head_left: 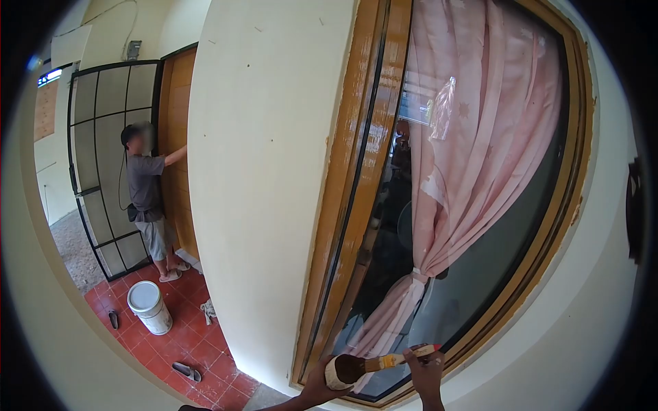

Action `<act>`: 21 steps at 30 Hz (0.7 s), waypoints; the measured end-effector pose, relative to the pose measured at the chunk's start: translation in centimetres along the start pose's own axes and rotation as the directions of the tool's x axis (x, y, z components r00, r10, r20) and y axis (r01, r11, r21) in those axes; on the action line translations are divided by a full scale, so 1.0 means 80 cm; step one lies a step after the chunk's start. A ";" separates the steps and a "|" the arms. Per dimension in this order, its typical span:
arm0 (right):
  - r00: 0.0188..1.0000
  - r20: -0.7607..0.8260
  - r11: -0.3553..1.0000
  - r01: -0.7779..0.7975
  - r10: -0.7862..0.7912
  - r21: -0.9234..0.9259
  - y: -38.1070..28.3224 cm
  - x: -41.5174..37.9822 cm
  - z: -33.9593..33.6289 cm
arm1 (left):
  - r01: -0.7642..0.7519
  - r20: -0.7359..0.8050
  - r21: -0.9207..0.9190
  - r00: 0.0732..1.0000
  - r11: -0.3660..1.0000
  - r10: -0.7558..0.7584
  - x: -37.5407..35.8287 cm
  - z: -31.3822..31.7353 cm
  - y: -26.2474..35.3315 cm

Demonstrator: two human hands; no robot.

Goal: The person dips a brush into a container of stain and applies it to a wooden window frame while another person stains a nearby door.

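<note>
Gripped a pale, round cup with brown contents in the left hand; pinched a pale-handled, red-tipped paintbrush in the right hand, with bristles at the cup's mouth. Seemingly loaded or wiped bristles, calling for a level cup. Had the glossy brown wooden window frame close behind both hands, with open room above.

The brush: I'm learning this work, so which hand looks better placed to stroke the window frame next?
Probably the right hand: it holds the brush by its handle, while the left hand holds the container.
</note>
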State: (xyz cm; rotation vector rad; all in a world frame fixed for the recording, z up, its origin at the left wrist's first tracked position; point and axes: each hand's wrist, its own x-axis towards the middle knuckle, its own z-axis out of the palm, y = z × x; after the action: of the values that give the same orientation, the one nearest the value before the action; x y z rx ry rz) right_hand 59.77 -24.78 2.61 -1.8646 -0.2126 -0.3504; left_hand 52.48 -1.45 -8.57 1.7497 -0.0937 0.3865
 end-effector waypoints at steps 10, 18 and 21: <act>0.992 0.110 0.998 -0.058 0.061 -0.024 -0.023 -0.001 0.012 | -0.086 -0.064 0.006 0.994 0.996 0.086 -0.015 -0.027 0.006; 0.994 -0.083 0.983 0.081 -0.068 0.166 -0.103 0.046 0.027 | -0.141 -0.224 0.073 0.962 0.987 0.154 -0.021 -0.094 0.022; 0.925 -0.190 0.942 0.336 -0.330 -0.002 -0.177 0.106 0.022 | -0.147 -0.275 0.039 0.949 0.988 0.152 -0.027 -0.125 0.014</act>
State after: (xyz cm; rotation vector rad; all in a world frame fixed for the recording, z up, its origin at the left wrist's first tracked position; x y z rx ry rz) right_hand 63.48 -18.88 17.64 -1.7507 -0.4061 -0.7502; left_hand 48.05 7.61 -6.52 1.6941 -0.0211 0.7428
